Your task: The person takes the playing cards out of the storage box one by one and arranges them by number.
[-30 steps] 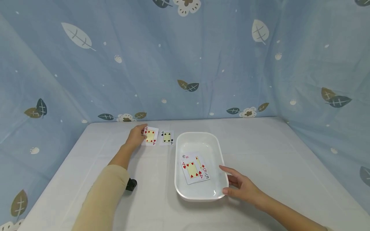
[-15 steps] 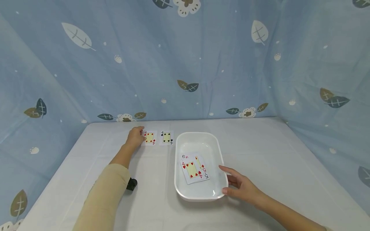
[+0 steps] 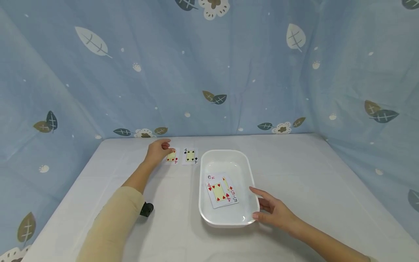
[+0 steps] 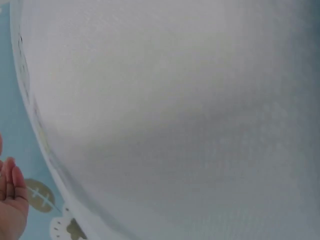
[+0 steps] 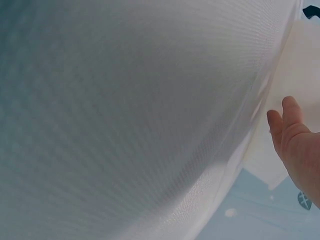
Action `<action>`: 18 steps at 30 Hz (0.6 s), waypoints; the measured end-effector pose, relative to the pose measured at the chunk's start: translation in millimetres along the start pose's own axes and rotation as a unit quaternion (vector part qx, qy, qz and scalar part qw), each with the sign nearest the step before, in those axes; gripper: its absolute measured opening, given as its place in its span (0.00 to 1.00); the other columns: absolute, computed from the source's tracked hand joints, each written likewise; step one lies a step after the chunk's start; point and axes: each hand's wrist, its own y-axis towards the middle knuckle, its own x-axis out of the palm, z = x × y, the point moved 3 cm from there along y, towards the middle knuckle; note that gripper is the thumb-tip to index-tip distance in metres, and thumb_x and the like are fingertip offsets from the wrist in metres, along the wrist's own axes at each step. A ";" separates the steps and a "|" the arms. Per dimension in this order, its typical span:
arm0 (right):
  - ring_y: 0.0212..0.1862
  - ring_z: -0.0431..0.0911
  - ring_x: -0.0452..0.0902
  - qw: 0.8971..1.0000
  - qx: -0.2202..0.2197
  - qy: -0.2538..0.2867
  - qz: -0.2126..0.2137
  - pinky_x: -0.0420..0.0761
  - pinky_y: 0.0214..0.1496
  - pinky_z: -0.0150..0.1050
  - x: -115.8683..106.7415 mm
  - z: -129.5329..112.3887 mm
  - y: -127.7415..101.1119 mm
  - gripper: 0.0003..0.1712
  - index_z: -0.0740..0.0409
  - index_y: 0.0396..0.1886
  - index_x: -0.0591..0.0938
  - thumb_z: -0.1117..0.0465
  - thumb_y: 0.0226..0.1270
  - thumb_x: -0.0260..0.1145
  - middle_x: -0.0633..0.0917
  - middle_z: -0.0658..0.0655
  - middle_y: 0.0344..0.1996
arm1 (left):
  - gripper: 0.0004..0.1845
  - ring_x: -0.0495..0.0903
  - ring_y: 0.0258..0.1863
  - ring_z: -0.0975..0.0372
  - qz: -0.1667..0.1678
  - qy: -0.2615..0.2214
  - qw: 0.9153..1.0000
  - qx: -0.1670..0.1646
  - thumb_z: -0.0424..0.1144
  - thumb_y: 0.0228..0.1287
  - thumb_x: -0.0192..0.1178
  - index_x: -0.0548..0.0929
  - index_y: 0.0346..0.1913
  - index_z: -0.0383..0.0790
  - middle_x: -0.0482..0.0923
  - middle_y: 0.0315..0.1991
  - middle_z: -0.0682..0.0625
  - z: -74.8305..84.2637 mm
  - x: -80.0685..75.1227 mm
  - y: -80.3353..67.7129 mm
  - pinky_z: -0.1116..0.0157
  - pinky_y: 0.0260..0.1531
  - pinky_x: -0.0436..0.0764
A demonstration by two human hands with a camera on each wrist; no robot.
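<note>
At the far left of the table in the head view, my left hand [image 3: 158, 151] is over the left part of a four of diamonds card [image 3: 171, 157], its thumb across the card's upper edge. To that card's right lies a four of spades [image 3: 190, 156], face up. A white plastic tray [image 3: 229, 216] stands nearer, holding a four of hearts [image 3: 218, 193] on top of other overlapping cards. My right hand [image 3: 276, 214] rests against the tray's right rim with thumb and index finger spread. Both wrist views show mostly pale cloth, with fingers at the edge.
A small black object [image 3: 147, 209] sits beside the left sleeve [image 3: 112, 225], partly hidden by it. White cloth [image 3: 294, 163] covers the table. Behind it hangs a blue curtain [image 3: 183, 80] with leaf patterns.
The four of diamonds, tilted a second ago, now lies flat beside the four of spades. My left hand has shifted slightly right, over the card. My right hand stays at the tray.
</note>
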 end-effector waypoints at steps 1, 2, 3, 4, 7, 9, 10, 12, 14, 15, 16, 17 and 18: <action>0.58 0.66 0.71 1.000 0.000 0.000 0.000 0.79 0.49 0.31 0.0 0.2 0.0 0.42 0.62 0.73 0.56 0.66 0.63 0.65 0.70 0.77 0.59 | 0.29 0.76 0.49 0.48 -0.002 -0.005 1.000 0.002 0.38 0.61 0.64 0.70 0.64 0.31 0.76 0.51 0.36 2.4 -0.2 -0.4 0.54 0.49 0.76; 0.58 0.65 0.71 1.000 -0.002 0.000 0.000 0.79 0.49 0.31 0.1 0.3 0.1 0.42 0.62 0.72 0.55 0.66 0.63 0.65 0.70 0.77 0.59 | 0.30 0.76 0.49 0.48 -0.006 -0.009 1.000 0.003 0.39 0.61 0.64 0.70 0.64 0.32 0.76 0.51 0.36 4.9 -0.3 -0.8 0.54 0.48 0.76; 0.58 0.63 0.72 1.000 -0.003 0.000 0.001 0.79 0.49 0.31 0.0 0.6 0.2 0.42 0.62 0.72 0.55 0.65 0.62 0.65 0.70 0.77 0.59 | 0.30 0.76 0.49 0.48 -0.010 -0.012 1.000 0.008 0.39 0.61 0.64 0.70 0.64 0.32 0.77 0.51 0.37 7.2 -0.4 -1.2 0.54 0.48 0.77; 0.58 0.61 0.73 1.000 -0.004 0.000 0.000 0.79 0.49 0.31 -0.3 0.7 0.2 0.42 0.63 0.72 0.55 0.65 0.62 0.65 0.70 0.78 0.59 | 0.30 0.76 0.49 0.48 -0.015 -0.016 1.000 0.014 0.39 0.61 0.64 0.69 0.64 0.32 0.77 0.51 0.37 9.3 -0.1 -1.7 0.54 0.47 0.77; 0.57 0.57 0.74 1.000 -0.005 0.001 0.000 0.79 0.48 0.31 -0.9 1.1 0.1 0.42 0.63 0.72 0.55 0.65 0.62 0.66 0.70 0.78 0.58 | 0.31 0.76 0.50 0.49 -0.025 -0.031 0.999 0.023 0.41 0.60 0.65 0.70 0.64 0.34 0.77 0.51 0.38 15.0 2.2 -3.0 0.55 0.47 0.78; 0.57 0.58 0.74 1.000 -0.004 -0.001 0.001 0.79 0.48 0.32 -0.9 1.1 0.4 0.42 0.63 0.72 0.55 0.65 0.62 0.66 0.70 0.78 0.58 | 0.31 0.77 0.49 0.50 -0.031 -0.041 0.998 0.030 0.41 0.60 0.65 0.70 0.64 0.35 0.77 0.51 0.38 18.8 4.1 -4.5 0.55 0.46 0.78; 0.58 0.60 0.73 1.000 -0.003 -0.001 0.001 0.79 0.48 0.32 -0.8 1.0 0.5 0.42 0.63 0.72 0.55 0.65 0.62 0.66 0.70 0.78 0.58 | 0.31 0.77 0.49 0.50 -0.032 -0.045 0.998 0.035 0.41 0.60 0.66 0.71 0.64 0.35 0.77 0.51 0.38 21.0 5.2 -5.5 0.56 0.46 0.78; 0.58 0.64 0.72 1.000 -0.002 -0.003 0.002 0.80 0.48 0.32 -0.6 0.9 0.7 0.42 0.63 0.72 0.56 0.65 0.62 0.66 0.70 0.78 0.58 | 0.30 0.77 0.49 0.51 -0.036 -0.054 0.997 0.038 0.41 0.59 0.66 0.71 0.63 0.35 0.77 0.51 0.38 25.5 7.3 -7.6 0.57 0.44 0.79; 0.58 0.66 0.71 1.000 -0.003 -0.005 0.004 0.79 0.48 0.32 -0.5 0.7 0.9 0.42 0.63 0.72 0.56 0.65 0.62 0.66 0.71 0.78 0.58 | 0.30 0.77 0.47 0.52 -0.042 -0.059 0.996 0.042 0.41 0.59 0.66 0.72 0.63 0.36 0.77 0.52 0.38 30.0 9.3 -9.6 0.59 0.42 0.79; 0.58 0.66 0.71 1.000 -0.003 -0.006 0.004 0.79 0.48 0.32 -0.4 0.7 0.9 0.42 0.64 0.72 0.56 0.65 0.62 0.66 0.71 0.78 0.58 | 0.29 0.77 0.47 0.52 -0.045 -0.063 0.996 0.044 0.41 0.59 0.66 0.72 0.63 0.37 0.77 0.52 0.38 32.3 10.3 -10.5 0.59 0.42 0.79; 0.58 0.65 0.71 1.000 -0.003 -0.006 0.004 0.79 0.48 0.32 -0.5 0.7 0.7 0.42 0.64 0.72 0.56 0.65 0.62 0.66 0.71 0.78 0.58 | 0.29 0.77 0.47 0.52 -0.049 -0.065 0.996 0.047 0.42 0.59 0.66 0.72 0.63 0.37 0.77 0.52 0.38 34.3 11.3 -11.0 0.60 0.41 0.79; 0.58 0.64 0.72 1.000 -0.004 -0.006 0.004 0.79 0.48 0.31 -0.5 0.7 0.5 0.43 0.64 0.72 0.56 0.65 0.62 0.66 0.71 0.78 0.58 | 0.29 0.77 0.46 0.53 -0.054 -0.069 0.995 0.048 0.42 0.58 0.67 0.73 0.63 0.38 0.77 0.52 0.38 36.3 12.1 -11.3 0.61 0.40 0.79; 0.57 0.62 0.73 1.000 -0.005 -0.008 0.004 0.79 0.48 0.31 -0.5 0.7 0.5 0.43 0.64 0.72 0.55 0.65 0.62 0.66 0.71 0.78 0.58 | 0.29 0.77 0.46 0.53 -0.059 -0.071 0.994 0.051 0.42 0.58 0.67 0.73 0.63 0.39 0.77 0.52 0.39 38.2 12.6 -11.6 0.62 0.40 0.78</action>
